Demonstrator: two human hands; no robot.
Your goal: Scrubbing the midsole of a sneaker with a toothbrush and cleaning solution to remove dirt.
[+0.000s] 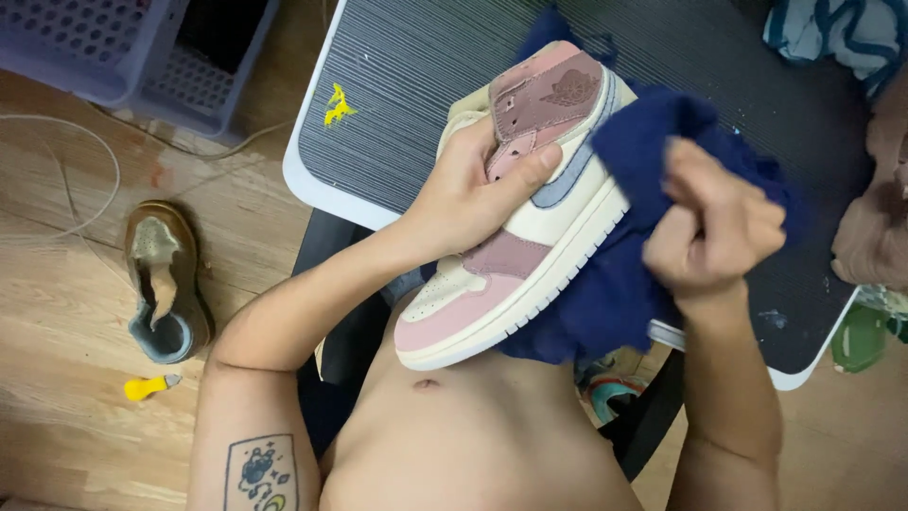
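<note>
My left hand [473,194] grips a high-top sneaker [530,218] in cream, pink and mauve, thumb across its side, fingers inside the collar. The shoe is tilted on its side with the toe pointing toward my belly and the pale sole facing right. My right hand [709,227] is clenched on a dark blue cloth [643,142], which is pressed against the sole edge and bunches behind and under the shoe.
A dark ribbed table [407,104] with a white rim lies under the shoe. On the wooden floor at left lie a worn brown shoe [165,279] and a small yellow tool [147,386]. A lilac plastic crate [142,47] is at the top left. Clothing is piled at right.
</note>
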